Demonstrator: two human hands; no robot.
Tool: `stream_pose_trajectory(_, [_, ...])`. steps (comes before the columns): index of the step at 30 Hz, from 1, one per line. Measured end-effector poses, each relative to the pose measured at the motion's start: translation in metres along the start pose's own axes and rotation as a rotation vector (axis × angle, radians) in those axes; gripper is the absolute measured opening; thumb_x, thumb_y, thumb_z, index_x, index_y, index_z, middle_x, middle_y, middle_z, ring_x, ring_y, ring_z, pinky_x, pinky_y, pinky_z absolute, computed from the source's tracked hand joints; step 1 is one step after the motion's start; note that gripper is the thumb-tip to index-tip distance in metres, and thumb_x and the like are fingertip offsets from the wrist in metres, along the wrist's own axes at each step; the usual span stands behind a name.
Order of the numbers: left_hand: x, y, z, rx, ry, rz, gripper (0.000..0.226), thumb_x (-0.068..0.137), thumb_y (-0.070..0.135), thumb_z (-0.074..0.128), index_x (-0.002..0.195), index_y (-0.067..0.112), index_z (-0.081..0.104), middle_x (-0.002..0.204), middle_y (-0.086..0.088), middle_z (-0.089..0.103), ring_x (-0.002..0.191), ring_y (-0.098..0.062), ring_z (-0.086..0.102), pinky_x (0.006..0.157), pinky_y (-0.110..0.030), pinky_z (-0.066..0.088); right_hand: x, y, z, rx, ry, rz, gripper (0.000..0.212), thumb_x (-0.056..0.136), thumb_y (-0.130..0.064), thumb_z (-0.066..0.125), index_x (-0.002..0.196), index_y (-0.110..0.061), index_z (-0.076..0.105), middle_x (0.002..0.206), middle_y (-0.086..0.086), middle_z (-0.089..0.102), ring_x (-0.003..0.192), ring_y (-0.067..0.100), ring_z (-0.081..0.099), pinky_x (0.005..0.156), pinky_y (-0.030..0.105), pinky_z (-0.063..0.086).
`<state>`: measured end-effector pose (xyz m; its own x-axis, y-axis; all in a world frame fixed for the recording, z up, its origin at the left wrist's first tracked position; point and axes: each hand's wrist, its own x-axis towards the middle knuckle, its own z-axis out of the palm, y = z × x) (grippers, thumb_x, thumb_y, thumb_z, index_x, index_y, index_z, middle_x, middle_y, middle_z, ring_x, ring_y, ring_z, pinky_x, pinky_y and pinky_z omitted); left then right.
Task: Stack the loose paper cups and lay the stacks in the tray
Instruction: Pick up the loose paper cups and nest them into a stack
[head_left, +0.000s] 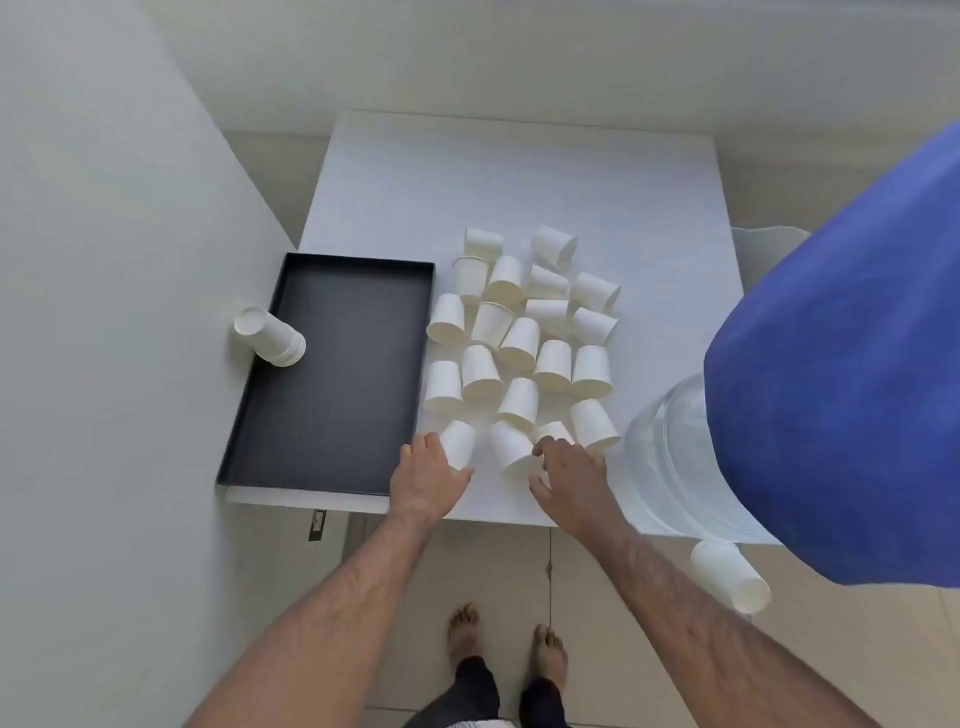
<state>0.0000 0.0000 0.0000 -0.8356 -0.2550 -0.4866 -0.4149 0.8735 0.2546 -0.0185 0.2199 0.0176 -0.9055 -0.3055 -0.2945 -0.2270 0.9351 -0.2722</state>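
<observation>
At lower centre, the upside-down white paper cup (459, 442) is touched on its left by the left hand (426, 480), fingers loosely curled.

Loose cups (519, 338) on table (519, 171), right of tray (332, 358).

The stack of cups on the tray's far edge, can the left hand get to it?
Probably yes. The left hand is by the tray, and nothing stands between it and the cup stack.
</observation>
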Motion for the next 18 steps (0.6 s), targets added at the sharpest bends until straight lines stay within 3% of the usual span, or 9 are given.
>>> stream_pose_trajectory(2, [0.001, 0.001, 0.002, -0.073, 0.024, -0.054, 0.075, 0.095, 0.057, 0.071, 0.145, 0.007, 0.044, 0.14, -0.007, 0.05, 0.125, -0.026, 0.05, 0.095, -0.041, 0.054, 0.002, -0.004, 0.001, 0.301, -0.084, 0.115, 0.024, 0.097, -0.032, 0.057, 0.119, -0.025, 0.055, 0.096, -0.008, 0.065, 0.091, 0.017, 0.064, 0.079, 0.034, 0.051])
stream_pose_trajectory(4, [-0.003, 0.003, 0.006, -0.138, 0.077, -0.083, 0.075, 0.093, 0.055, 0.076, 0.141, 0.007, 0.044, 0.135, -0.007, 0.046, 0.119, -0.025, 0.051, 0.089, -0.039, 0.054, 0.001, -0.011, 0.003, 0.568, -0.145, 0.288, 0.016, 0.094, -0.031, 0.057, 0.11, -0.027, 0.055, 0.09, -0.006, 0.067, 0.081, 0.016, 0.067, 0.063, 0.029, 0.052])
stream_pose_trajectory(8, [-0.011, 0.003, 0.015, -0.34, 0.189, -0.202, 0.071, 0.089, 0.052, 0.081, 0.131, 0.008, 0.044, 0.126, -0.005, 0.044, 0.107, -0.025, 0.055, 0.08, -0.041, 0.058, 0.005, -0.024, 0.018, 0.886, -0.146, 0.485, 0.015, 0.093, -0.031, 0.065, 0.101, -0.019, 0.062, 0.093, 0.002, 0.071, 0.073, 0.013, 0.07, 0.057, 0.027, 0.051])
stream_pose_trajectory(11, [-0.02, 0.005, 0.025, -0.513, 0.222, -0.336, 0.06, 0.09, 0.053, 0.078, 0.117, 0.012, 0.044, 0.121, -0.003, 0.046, 0.102, -0.027, 0.057, 0.074, -0.04, 0.052, 0.008, -0.033, 0.03, 1.038, -0.165, 0.572, 0.021, 0.096, -0.029, 0.065, 0.104, -0.01, 0.063, 0.089, 0.007, 0.072, 0.064, 0.012, 0.068, 0.05, 0.027, 0.05])
stream_pose_trajectory(14, [-0.021, 0.006, 0.035, -0.769, 0.135, -0.49, 0.047, 0.096, 0.051, 0.071, 0.116, 0.014, 0.049, 0.12, -0.001, 0.052, 0.102, -0.027, 0.061, 0.077, -0.037, 0.048, 0.011, -0.038, 0.039, 1.145, -0.173, 0.637, 0.028, 0.101, -0.032, 0.063, 0.11, -0.006, 0.062, 0.09, 0.009, 0.072, 0.066, 0.016, 0.067, 0.049, 0.028, 0.05])
stream_pose_trajectory(18, [-0.015, 0.002, 0.041, -1.108, 0.082, -0.525, 0.027, 0.102, 0.038, 0.068, 0.109, 0.012, 0.068, 0.103, 0.0, 0.069, 0.086, -0.015, 0.061, 0.069, -0.03, 0.045, 0.017, -0.041, 0.045, 1.27, -0.141, 0.711, 0.027, 0.104, -0.032, 0.061, 0.096, -0.007, 0.065, 0.083, 0.006, 0.065, 0.059, 0.015, 0.06, 0.045, 0.024, 0.044])
